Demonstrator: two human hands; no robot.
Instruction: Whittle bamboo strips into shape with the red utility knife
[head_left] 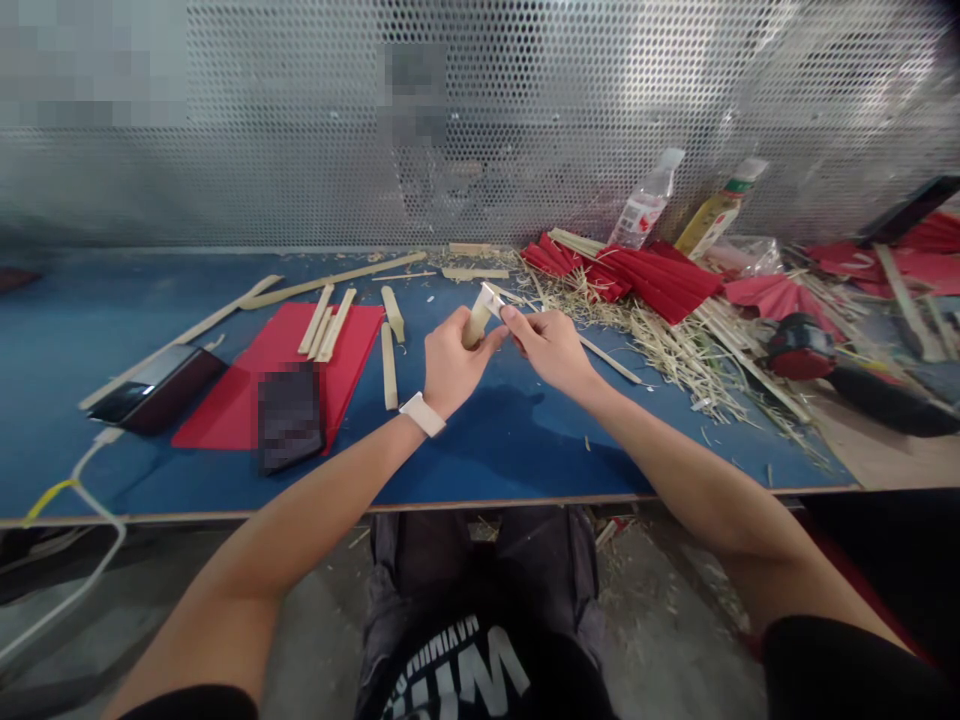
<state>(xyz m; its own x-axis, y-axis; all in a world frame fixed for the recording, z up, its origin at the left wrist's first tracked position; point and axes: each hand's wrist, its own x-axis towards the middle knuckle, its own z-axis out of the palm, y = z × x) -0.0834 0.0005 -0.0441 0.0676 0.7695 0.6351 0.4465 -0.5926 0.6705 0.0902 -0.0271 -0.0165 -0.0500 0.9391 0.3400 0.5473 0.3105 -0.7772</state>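
Observation:
My left hand (pixel 452 362), with a white band on its wrist, is closed around a short pale bamboo strip (pixel 478 322). Fingers and thumb of my right hand (pixel 551 345) pinch a small whitish, shiny piece (pixel 491 297) at the upper end of that strip; its exact kind is unclear. Both hands are close together above the blue tabletop (pixel 480 465). To their left, two loose bamboo pieces (pixel 389 365) lie beside a red folder-like sheet (pixel 247 365), on which several more bamboo strips (pixel 335 325) rest.
Left are a dark phone (pixel 300 415), a dark glossy device (pixel 154 385) with a white cable (pixel 112 520), and long strips (pixel 337 275). Right are shavings (pixel 660 350), folded red fans (pixel 660 280), two bottles (pixel 649 200) and a power tool (pixel 862 375). Perforated metal (pixel 300 130) stands behind.

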